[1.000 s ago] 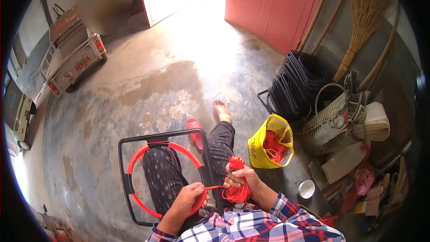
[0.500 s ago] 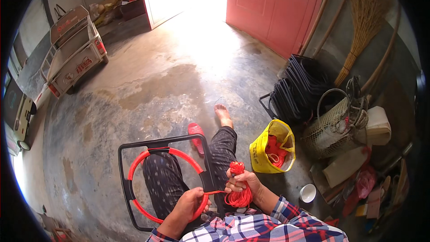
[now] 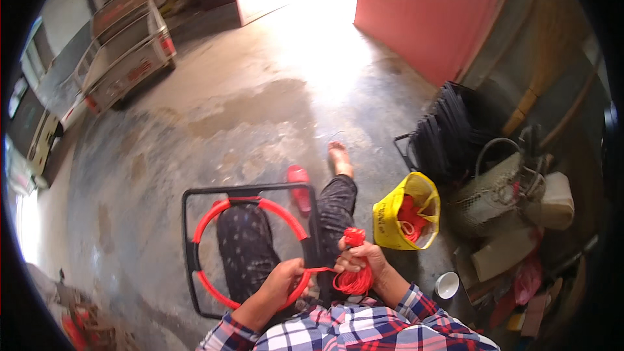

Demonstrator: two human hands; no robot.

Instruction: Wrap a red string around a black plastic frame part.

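A black square frame [image 3: 279, 188] rests over my lap, with a round ring [image 3: 286, 215] inside it. Red cord covers most of the ring in sections, and black shows between them. My left hand [image 3: 283, 282] is closed round the lower right part of the ring. In my right hand [image 3: 365, 259] is a bundle of red cord [image 3: 355, 282], gripped round its middle, its loops hanging below the fingers. A short stretch of cord runs taut from the bundle to the ring beside my left hand.
To the right stands a yellow bag [image 3: 389, 224] with red cord inside. Near it are a white bowl [image 3: 446, 285], stacked black frames [image 3: 448, 133] and a wire basket [image 3: 487, 195]. A red slipper [image 3: 298, 188] lies by my bare foot [image 3: 340, 159]. A cargo tricycle [image 3: 130, 58] stands far left.
The whole view has shifted, so the frame and both hands appear farther right. Both hands keep their hold, and the cord between them is still stretched.
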